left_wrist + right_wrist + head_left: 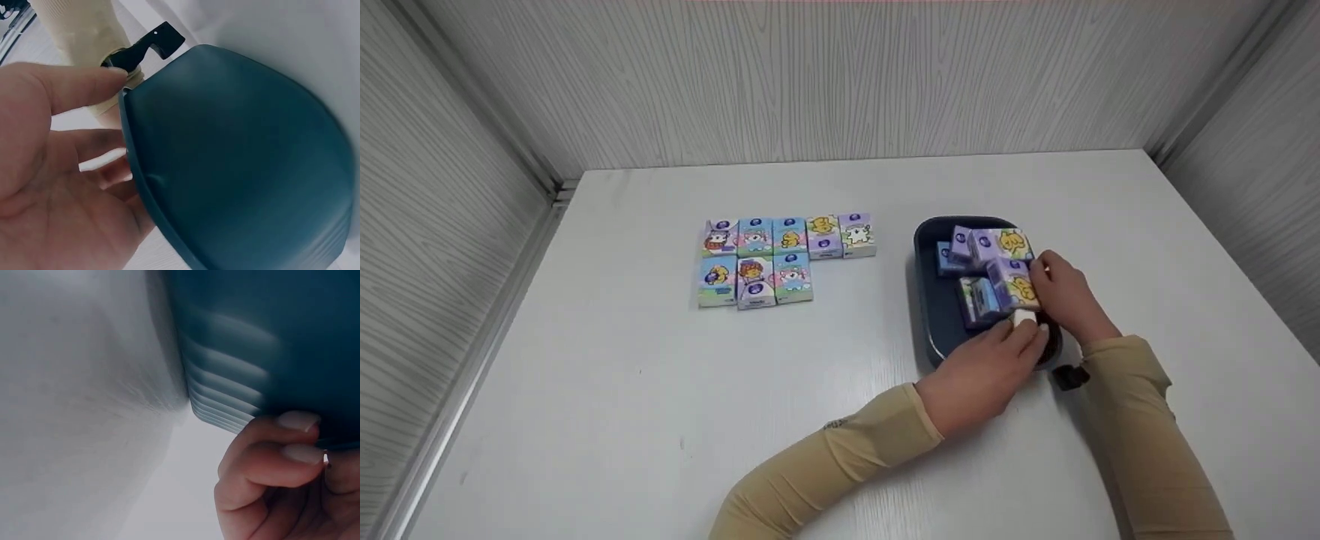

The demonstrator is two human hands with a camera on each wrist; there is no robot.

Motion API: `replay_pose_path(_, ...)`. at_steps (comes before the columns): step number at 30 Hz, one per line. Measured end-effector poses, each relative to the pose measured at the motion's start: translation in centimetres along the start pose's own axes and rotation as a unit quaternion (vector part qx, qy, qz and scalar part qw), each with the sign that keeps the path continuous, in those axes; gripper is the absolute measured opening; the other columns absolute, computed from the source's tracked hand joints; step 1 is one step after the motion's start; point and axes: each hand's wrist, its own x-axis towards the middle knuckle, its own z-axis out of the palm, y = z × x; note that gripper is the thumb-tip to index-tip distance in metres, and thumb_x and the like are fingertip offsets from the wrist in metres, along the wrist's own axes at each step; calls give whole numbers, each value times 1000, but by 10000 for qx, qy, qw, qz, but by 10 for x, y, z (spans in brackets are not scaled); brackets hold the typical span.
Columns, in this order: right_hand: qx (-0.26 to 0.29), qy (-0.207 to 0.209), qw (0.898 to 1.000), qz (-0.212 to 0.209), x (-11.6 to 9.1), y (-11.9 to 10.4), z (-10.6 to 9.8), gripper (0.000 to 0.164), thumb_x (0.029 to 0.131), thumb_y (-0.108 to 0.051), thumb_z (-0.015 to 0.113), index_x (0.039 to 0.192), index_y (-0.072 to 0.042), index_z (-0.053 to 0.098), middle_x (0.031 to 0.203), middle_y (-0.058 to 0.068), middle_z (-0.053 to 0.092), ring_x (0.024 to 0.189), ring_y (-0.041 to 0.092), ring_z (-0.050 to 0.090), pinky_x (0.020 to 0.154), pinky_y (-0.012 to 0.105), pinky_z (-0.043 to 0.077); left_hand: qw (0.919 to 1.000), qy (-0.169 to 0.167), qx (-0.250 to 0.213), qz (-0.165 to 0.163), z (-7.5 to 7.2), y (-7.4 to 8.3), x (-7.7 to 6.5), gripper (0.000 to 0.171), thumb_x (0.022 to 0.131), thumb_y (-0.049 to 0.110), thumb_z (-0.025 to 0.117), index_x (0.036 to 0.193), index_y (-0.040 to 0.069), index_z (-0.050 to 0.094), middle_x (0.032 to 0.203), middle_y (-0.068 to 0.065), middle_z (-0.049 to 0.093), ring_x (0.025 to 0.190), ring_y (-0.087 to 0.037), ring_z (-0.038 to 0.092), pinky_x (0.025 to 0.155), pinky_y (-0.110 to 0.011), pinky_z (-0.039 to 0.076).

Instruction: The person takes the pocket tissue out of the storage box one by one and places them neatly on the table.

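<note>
A dark teal plastic bin stands right of the table's middle, holding several small cartoon-printed boxes in purple, blue and yellow. My left hand reaches over its near rim, its fingertips on the white end of a small box; the fingers hide most of that box. In the left wrist view, fingers pass behind the bin's rim. My right hand grips the bin's right side beside a tilted purple-and-yellow box. The right wrist view shows curled fingers against the bin's outer wall.
Left of the bin, several similar boxes lie side by side in two rows on the white table. Pale wood-grain panels enclose the back and both sides. A black bracket sits at the right wrist.
</note>
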Motion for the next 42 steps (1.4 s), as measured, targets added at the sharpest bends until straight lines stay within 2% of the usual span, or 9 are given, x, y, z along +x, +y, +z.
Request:
replay_pose_path(3, 25, -41, 10000, 83, 1, 0, 0, 40, 103, -35, 25, 100, 1, 44, 88, 17, 50, 74, 27, 48, 63, 36, 39, 9996, -28, -40, -273, -1, 1, 0, 45, 97, 17, 49, 140, 3, 44, 130, -9, 41, 105, -17, 49, 77, -21, 50)
replay_pose_path(7, 41, -46, 9999, 118, 1, -1, 0, 40, 103, -35, 26, 100, 1, 44, 90, 18, 51, 75, 27, 48, 64, 36, 40, 9983, 107, -71, -568, -2, 3, 1, 34, 97, 23, 51, 126, 5, 53, 135, -12, 41, 105, -15, 52, 66, -18, 52)
replay_pose_path(11, 21, -32, 9998, 186, 0, -1, 0, 39, 103, -35, 26, 99, 0, 43, 91, 18, 52, 75, 28, 49, 63, 35, 41, 9962, 129, -287, -808, -4, 1, 3, 37, 96, 34, 56, 120, 7, 53, 138, -14, 45, 109, -16, 56, 71, -19, 53)
replay_pose_path(17, 43, 11, 9998, 179, -1, 0, 1, 38, 103, -34, 26, 97, -1, 43, 88, 17, 51, 74, 26, 48, 62, 34, 40, 9936, 101, -532, -990, -5, 0, 6, 37, 98, 39, 51, 118, 8, 53, 111, -4, 51, 92, -10, 59, 70, -17, 52)
replay_pose_path(22, 33, 67, 9999, 77, -1, 0, 0, 37, 103, -33, 27, 94, -1, 43, 83, 15, 51, 68, 24, 48, 59, 34, 40, 9903, 518, -576, -1156, -2, -3, 6, 30, 96, 21, 58, 120, 5, 52, 111, -7, 52, 91, -12, 59, 70, -16, 51)
replay_pose_path(25, 12, 58, 10000, 28, -1, 0, 0, 37, 103, -33, 27, 94, -1, 43, 82, 15, 49, 67, 24, 47, 59, 35, 39, 9795, 551, -1326, -1410, -2, -8, 5, 36, 92, 8, 59, 125, 2, 46, 115, -11, 51, 88, -15, 61, 68, -19, 52)
replay_pose_path(30, -13, 32, 10000, -26, 1, -2, -1, 37, 103, -33, 27, 94, -1, 43, 82, 15, 48, 68, 25, 46, 60, 36, 38, 9465, 167, -2532, -1995, -7, -25, 2, 47, 89, 2, 59, 132, 1, 38, 104, -12, 59, 76, -18, 63, 57, -27, 51)
replay_pose_path(34, -59, 21, 10000, -47, 1, -2, -2, 37, 103, -33, 26, 95, -1, 43, 84, 15, 48, 70, 25, 46, 61, 36, 38, 9337, -66, -2851, -2167, -11, -41, -1, 51, 88, 0, 58, 135, 1, 38, 95, -11, 62, 78, -18, 63, 60, -30, 50)
replay_pose_path(42, 0, -14, 10000, -2, 1, 0, -1, 38, 103, -34, 26, 95, -1, 44, 84, 15, 48, 70, 25, 47, 61, 36, 39, 9136, -26, -3360, -2290, -20, -58, -6, 41, 92, 3, 53, 132, 4, 45, 111, -9, 58, 93, -14, 56, 78, -27, 49)
